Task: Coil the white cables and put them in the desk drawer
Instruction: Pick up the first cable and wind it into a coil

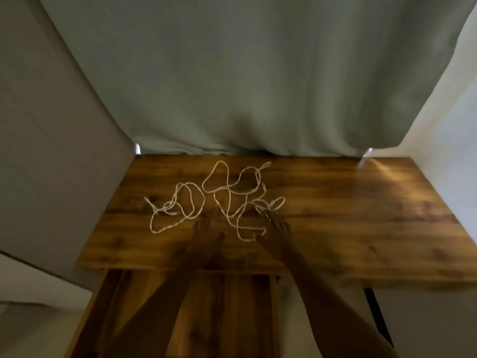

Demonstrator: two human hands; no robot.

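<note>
Two white cables lie loose and tangled on the wooden desk (pixel 361 215). One cable (pixel 178 208) sprawls at the left-middle; the other cable (pixel 241 195) loops across the centre. My left hand (pixel 207 229) lies flat on the desk between the two tangles, fingers straight. My right hand (pixel 277 228) stretches out with straight fingers, its fingertips touching the right-hand cable's near loops. Neither hand holds anything. Below the desk's front edge the open drawer (pixel 224 306) shows its wooden inside, partly hidden by my forearms.
A grey-green curtain (pixel 245 86) hangs behind the desk's far edge. A pale wall or panel (pixel 51 151) stands close on the left. The desk's right half (pixel 387 228) holds nothing but light reflections. A dark leg (pixel 374 313) drops under the right front.
</note>
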